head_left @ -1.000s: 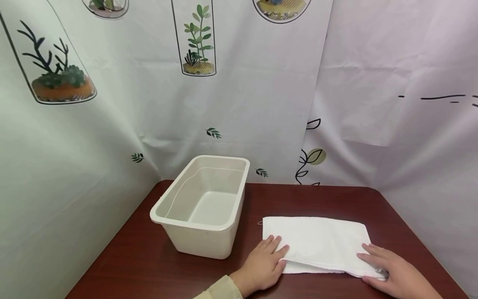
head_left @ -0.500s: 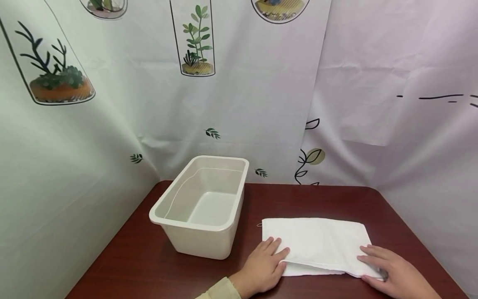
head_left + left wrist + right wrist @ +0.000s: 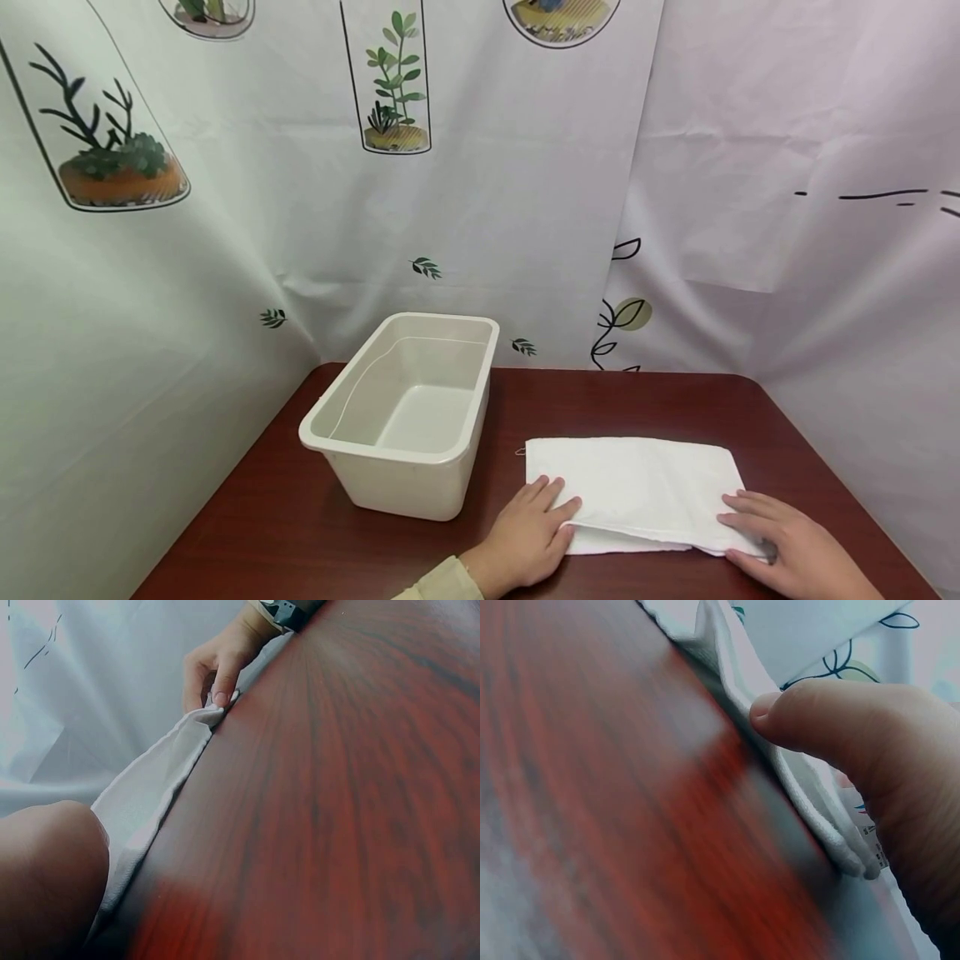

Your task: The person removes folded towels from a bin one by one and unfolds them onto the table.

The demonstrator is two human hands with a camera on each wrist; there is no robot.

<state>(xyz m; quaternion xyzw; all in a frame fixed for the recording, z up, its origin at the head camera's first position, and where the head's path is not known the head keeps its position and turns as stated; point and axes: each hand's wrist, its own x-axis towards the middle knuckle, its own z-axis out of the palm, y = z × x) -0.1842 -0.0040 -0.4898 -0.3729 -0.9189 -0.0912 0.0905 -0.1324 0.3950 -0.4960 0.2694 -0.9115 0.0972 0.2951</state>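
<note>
A white folded towel (image 3: 633,483) lies on the dark red table, with a small loop at its left edge. Its upper layer stops short of the lower one along the near side. My left hand (image 3: 525,533) rests on the towel's near left corner, fingers spread and straight. At the near right corner, my right hand (image 3: 787,537) lies with its fingers on top and its thumb at the near edge. The right wrist view has that thumb (image 3: 802,720) against the towel's layered edge (image 3: 810,802). Seen from the left wrist, the right hand (image 3: 221,667) arches over the far end.
A cream plastic tub (image 3: 401,483) stands left of the towel, with nothing inside it. The table (image 3: 262,533) has rounded far corners. White printed curtains (image 3: 525,208) hang behind it and at both sides.
</note>
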